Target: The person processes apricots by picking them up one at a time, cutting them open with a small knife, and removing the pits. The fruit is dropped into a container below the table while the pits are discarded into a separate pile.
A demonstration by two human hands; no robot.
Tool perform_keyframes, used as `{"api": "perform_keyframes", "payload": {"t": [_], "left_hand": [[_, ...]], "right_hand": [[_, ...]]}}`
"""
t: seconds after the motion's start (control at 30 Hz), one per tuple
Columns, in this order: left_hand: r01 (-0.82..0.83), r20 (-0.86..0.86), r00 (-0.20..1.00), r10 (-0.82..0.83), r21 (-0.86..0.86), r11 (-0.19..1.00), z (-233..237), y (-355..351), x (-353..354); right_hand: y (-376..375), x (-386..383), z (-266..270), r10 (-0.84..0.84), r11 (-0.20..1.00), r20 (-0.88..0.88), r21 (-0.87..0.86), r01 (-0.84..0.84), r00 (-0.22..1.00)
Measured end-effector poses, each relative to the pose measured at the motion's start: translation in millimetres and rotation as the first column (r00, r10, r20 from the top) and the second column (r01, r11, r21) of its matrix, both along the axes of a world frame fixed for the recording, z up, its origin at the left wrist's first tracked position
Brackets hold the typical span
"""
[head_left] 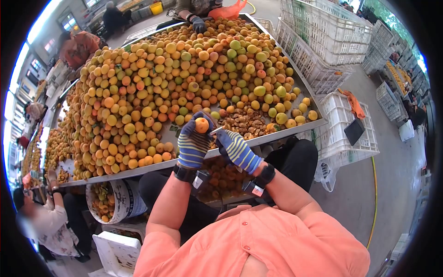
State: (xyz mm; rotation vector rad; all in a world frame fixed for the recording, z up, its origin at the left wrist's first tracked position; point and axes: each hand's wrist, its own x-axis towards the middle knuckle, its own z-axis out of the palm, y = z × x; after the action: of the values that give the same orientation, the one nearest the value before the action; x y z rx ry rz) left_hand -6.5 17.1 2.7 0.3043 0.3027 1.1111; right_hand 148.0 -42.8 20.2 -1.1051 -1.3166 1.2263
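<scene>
My left hand (193, 145), in a blue and yellow striped glove with a dark palm, is closed around an orange apricot (201, 125). Close beside it, my right hand (238, 148), gloved the same way, grips a small thin tool (215, 131) that looks like a short blade; its tip points toward the apricot. Most of the tool is hidden in the fingers. Just beyond my hands lies a heap of brown apricot pits (247, 122) on the metal table (290, 128). A big pile of apricots (134, 97), orange to green, covers much of the table.
Below the table edge, more apricot pieces (224, 177) lie by my legs. A white bucket (121, 201) of fruit stands left. White crates (325, 34) are stacked right, near another crate (346, 127). Across the table, a co-worker's gloved hand (199, 25) touches the pile; another person (50, 221) sits left.
</scene>
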Motion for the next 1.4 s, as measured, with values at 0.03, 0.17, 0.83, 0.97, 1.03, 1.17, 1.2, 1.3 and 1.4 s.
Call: {"api": "perform_keyframes", "payload": {"t": [0.03, 0.17, 0.83, 0.97, 1.03, 1.17, 1.2, 1.3, 1.4], "left_hand": [[-0.018, 0.021, 1.0, 0.018, 0.003, 1.0, 0, 0, 2], [0.027, 0.068, 0.997, -0.025, -0.022, 0.999, 3, -1, 4], [0.078, 0.026, 0.996, -0.082, 0.134, 0.988, 15, -5, 6], [0.12, -0.091, 0.99, -0.104, 0.192, 0.974, 9, 2, 5], [0.178, -0.18, 0.975, -0.129, 0.286, 0.942, 9, 9, 1], [0.096, -0.21, 0.977, -0.043, 0.252, 0.963, 4, 5, 13], [0.047, -0.186, 0.983, -0.006, 0.218, 0.975, 3, 2, 17], [0.18, -0.033, 0.983, -0.178, 0.074, 0.981, 18, -8, 25], [0.203, -0.009, 0.979, -0.203, 0.091, 0.975, 15, -12, 31]], "right_hand": [[-1, -2, -5, -0.049, 0.999, 0.055, 0.015, 0.048, 0.997], [-7, -6, -7, -0.252, 0.961, 0.383, 0.204, 0.184, 0.889], [-20, -12, 8, -0.359, 0.928, 0.636, 0.321, 0.189, 0.683], [-22, -9, 14, -0.298, 0.952, 0.709, 0.266, 0.149, 0.639], [-21, -5, 11, -0.305, 0.949, 0.713, 0.285, 0.137, 0.632], [-21, 6, 20, -0.257, 0.964, 0.733, 0.237, 0.117, 0.63], [-21, 7, 24, -0.279, 0.959, 0.73, 0.245, 0.142, 0.624], [-20, 6, 24, -0.342, 0.94, 0.729, 0.281, 0.196, 0.594], [-21, 4, 23, -0.291, 0.956, 0.742, 0.247, 0.158, 0.604]]}}
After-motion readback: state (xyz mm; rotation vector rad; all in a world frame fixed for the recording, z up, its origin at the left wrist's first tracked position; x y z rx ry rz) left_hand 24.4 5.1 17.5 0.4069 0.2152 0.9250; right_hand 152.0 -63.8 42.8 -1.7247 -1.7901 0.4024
